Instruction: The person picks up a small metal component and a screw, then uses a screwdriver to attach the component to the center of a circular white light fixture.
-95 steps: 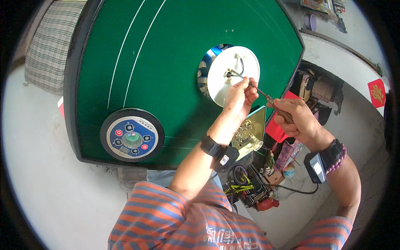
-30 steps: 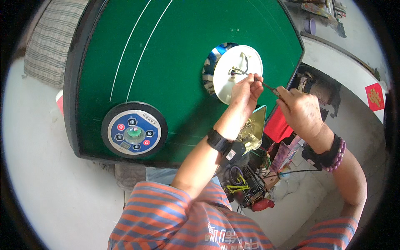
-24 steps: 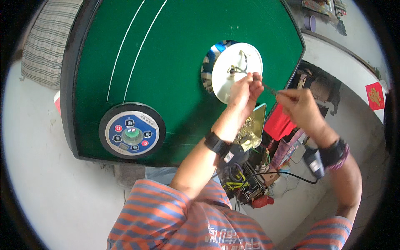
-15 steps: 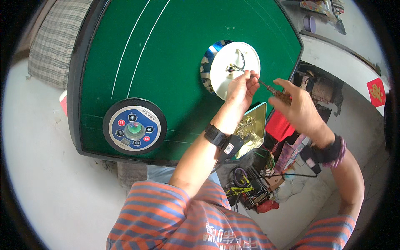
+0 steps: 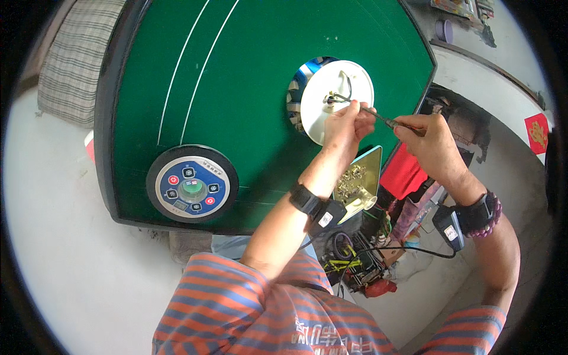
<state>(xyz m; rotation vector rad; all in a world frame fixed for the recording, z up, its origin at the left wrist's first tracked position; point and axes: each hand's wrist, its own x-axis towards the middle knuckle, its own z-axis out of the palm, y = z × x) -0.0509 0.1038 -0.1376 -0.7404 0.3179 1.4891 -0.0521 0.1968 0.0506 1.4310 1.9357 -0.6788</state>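
Observation:
My right hand (image 5: 436, 145) grips a screwdriver (image 5: 383, 118) by its handle, the shaft pointing left. The shaft's far end meets the thumb and fingertips of my left hand (image 5: 346, 125). Those fingers are pinched together, and what lies between them is too small to tell. Just beyond them a round white disc (image 5: 315, 121) stands tilted over a round opening (image 5: 297, 89) in the green table. Dark wires (image 5: 348, 89) come from a hole near the disc's middle, one running toward my left fingertips.
A shallow tin (image 5: 372, 168) of small metal screws lies by my left wrist. A round blue control panel (image 5: 208, 182) with buttons is set in the green tabletop (image 5: 248, 136) at left. Below right are a red cloth (image 5: 403, 178) and tangled cables. A cushion (image 5: 77, 65) sits far left.
My right hand has closed its fingers firmly around the screwdriver handle; they were spread before. The view has shifted slightly. My left hand stays at the disc.

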